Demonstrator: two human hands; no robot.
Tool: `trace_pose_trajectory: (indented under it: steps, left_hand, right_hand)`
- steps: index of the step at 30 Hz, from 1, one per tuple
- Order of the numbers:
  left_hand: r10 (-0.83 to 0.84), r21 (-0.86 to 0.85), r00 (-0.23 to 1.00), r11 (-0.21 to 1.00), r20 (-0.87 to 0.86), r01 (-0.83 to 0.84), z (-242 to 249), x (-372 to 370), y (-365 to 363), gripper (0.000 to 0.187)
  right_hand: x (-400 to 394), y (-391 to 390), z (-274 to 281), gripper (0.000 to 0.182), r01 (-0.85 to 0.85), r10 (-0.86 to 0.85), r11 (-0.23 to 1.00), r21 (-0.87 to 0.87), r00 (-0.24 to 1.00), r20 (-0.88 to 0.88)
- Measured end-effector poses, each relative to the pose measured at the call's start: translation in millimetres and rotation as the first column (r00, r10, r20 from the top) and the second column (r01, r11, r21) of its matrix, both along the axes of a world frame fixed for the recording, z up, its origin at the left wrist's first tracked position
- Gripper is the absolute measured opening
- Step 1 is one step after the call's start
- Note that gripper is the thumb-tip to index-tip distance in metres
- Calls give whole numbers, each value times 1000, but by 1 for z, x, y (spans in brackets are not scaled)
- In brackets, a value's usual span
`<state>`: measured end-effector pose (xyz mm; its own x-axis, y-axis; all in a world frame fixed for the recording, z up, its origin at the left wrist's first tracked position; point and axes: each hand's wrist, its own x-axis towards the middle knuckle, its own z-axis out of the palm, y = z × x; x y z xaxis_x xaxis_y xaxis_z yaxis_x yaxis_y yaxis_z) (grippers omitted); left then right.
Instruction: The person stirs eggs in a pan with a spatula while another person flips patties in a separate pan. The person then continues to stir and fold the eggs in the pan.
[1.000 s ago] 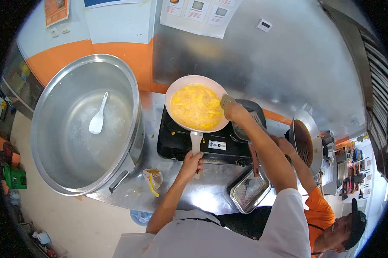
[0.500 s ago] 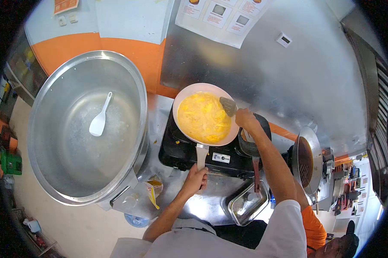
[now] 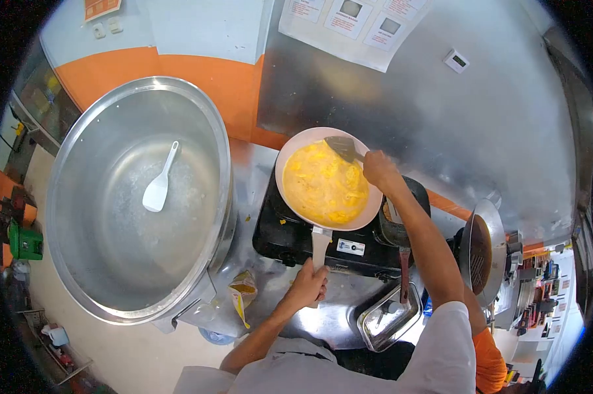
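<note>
A pale pink frying pan (image 3: 375, 202) sits on the black gas stove (image 3: 270, 230), holding yellow, partly set egg (image 3: 326, 187). My left hand (image 3: 307, 284) is wrapped round the pan's light handle (image 3: 320, 244). Over the pan's far right side, my right hand (image 3: 380, 169) grips a grey spatula (image 3: 340, 147), its blade at the egg's upper edge. To the right of the pan, a smaller dark pan (image 3: 395, 231) with a reddish-brown handle stands on the stove, partly hidden by my right forearm.
A huge metal pot (image 3: 221, 164) with a white rice paddle (image 3: 156, 190) inside stands at left. An opened packet (image 3: 244, 295) and a metal tray (image 3: 388, 322) lie near the counter's front. At right are a wok (image 3: 497, 243) and a person's orange sleeve (image 3: 488, 361).
The spatula has moved left and inward, from the pan's right rim to the egg's upper edge. My left hand keeps its hold on the handle. The whole view has shifted slightly.
</note>
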<state>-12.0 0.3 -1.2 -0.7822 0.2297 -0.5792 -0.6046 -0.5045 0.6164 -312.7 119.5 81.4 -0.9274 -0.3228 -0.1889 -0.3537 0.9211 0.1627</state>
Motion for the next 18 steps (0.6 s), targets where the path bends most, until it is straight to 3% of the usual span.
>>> trace_pose_trajectory:
  steps: [9, 11, 14, 18]
  left_hand:
    - [-25, 1, 999, 1000, 46, 25, 12, -1, -4, 19]
    - [-19, 0, 1000, 1000, 13, 19, 12, -1, -4, 18]
    - [-19, 9, 998, 1000, 54, 19, 6, -1, 0, 16]
    - [-32, -13, 999, 999, 24, 33, 9, -1, -1, 16]
  right_hand:
    - [-28, -6, 7, 26, -90, 96, 993, -72, 992, 77]
    - [-29, -13, 17, 28, -261, 263, 964, -46, 964, 51]
    - [-39, -20, 14, 31, -382, 383, 921, -75, 924, 2]
    - [-44, -33, 16, 26, -445, 456, 883, -150, 888, 52]
